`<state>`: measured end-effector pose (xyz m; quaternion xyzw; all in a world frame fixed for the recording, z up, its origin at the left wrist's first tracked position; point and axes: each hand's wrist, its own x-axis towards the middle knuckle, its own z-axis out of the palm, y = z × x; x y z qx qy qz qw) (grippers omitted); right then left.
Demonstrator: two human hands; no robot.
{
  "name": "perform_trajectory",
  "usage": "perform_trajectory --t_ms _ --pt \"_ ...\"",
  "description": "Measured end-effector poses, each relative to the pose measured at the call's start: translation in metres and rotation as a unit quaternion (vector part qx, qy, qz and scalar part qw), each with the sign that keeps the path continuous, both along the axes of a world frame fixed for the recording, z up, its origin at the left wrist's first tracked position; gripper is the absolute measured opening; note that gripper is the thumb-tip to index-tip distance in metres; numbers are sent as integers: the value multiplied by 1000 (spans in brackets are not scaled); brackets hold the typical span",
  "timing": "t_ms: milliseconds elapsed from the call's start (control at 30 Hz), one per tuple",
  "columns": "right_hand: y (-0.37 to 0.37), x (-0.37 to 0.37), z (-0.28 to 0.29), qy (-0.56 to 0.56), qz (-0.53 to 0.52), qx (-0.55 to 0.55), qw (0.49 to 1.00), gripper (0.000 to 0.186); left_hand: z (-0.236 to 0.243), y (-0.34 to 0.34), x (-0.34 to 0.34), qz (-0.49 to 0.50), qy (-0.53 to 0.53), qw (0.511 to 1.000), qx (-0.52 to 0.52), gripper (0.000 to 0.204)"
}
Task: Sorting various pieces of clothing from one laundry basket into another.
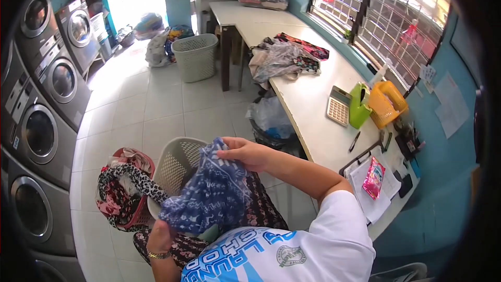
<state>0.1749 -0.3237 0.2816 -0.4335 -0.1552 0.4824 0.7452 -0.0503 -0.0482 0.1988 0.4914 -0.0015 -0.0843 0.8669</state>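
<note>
A blue garment (209, 193) with a white pattern is stretched between my two hands above my lap. My right hand (245, 152) pinches its upper edge, thumb on top. At its lower left corner, my left hand (160, 238), with a gold band on the wrist, grips the cloth; most of its fingers are hidden. Behind the garment stands a pale grey laundry basket (175, 164), partly covered by it. To the left of that, a red basket (147, 198) holds a heap of clothes, with a leopard-print piece (133, 173) hanging over.
Stacked washing machines (40, 133) line the left side. A long white table (302, 104) at right carries a pile of clothes (287, 57), a calculator (339, 105) and a clipboard (368, 180). Farther off are another grey basket (195, 57) and a lined bin (271, 120) beneath the table.
</note>
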Motion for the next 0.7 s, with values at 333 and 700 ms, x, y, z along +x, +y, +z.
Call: perform_trajectory --t_ms 333,700 --pt "2 -13 4 -86 93 57 990 68 11 24 6 64 33 992 -102 86" --pt "1 4 -37 -453 247 -295 804 47 13 49 6 230 50 971 40 35"
